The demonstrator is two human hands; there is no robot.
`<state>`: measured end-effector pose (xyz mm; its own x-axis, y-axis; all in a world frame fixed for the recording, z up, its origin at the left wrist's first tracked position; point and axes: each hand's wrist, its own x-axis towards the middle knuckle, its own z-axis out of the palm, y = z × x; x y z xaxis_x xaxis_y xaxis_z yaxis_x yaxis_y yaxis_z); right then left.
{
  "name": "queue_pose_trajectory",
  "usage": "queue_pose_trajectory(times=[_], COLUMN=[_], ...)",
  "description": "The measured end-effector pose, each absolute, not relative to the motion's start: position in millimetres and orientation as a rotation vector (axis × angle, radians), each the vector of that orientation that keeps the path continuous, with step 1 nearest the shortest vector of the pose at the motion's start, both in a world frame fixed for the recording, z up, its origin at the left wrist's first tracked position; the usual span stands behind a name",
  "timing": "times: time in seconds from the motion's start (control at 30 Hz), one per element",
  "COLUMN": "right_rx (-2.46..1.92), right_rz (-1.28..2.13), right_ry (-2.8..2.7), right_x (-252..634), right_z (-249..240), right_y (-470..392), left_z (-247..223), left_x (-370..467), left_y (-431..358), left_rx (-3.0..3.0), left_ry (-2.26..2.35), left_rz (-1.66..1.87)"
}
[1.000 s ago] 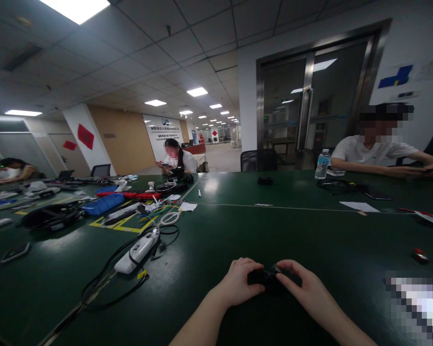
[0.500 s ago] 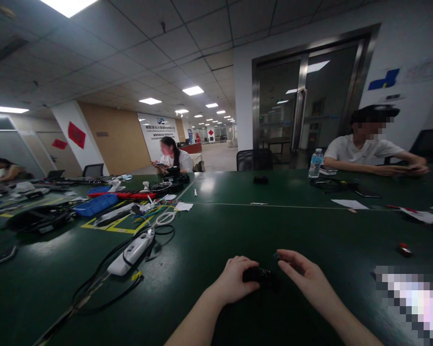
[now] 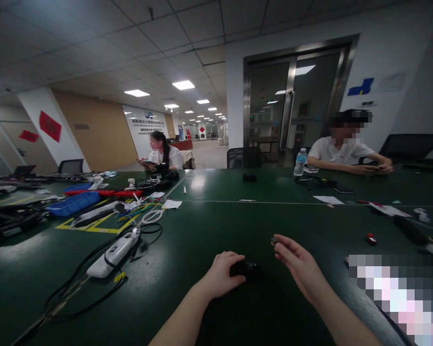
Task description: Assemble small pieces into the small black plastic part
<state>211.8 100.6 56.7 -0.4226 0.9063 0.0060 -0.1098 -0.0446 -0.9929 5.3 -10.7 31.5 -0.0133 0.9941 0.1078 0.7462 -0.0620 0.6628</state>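
At the left of the frame, a blue tray is lying on the green table. Toward the lower left, a white power strip is lying at a slant. In the lower centre, I am seeing the left hand clamping the left end of a small black device, thumb on the near side, fingers on the far side. I cannot tell whether the device is touching the surface below. The casing is showing glossy highlights; I am judging it light, stiff and somewhat slippery, best held across its width with thumb opposing fingers. To the right, apart from both the left hand and the device, the right hand is pinching a tiny piece between thumb and fingertips. I am finding it too small to identify; I am judging it rigid, very light and easily dropped, best pinched at its edges. Farther right, a red object is lying above a pixelated bright panel.
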Motion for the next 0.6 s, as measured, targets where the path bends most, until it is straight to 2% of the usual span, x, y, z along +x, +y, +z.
queue_pose_trajectory(times=[0.6], right_rx=[-0.697], right_rz=[1.985], right_ry=[-0.746], right_x=[216], right_z=[68], right_y=[101], left_z=[32], left_x=[5], left_y=[-12], left_rx=[1.886], left_ry=[1.783], left_rz=[0.819])
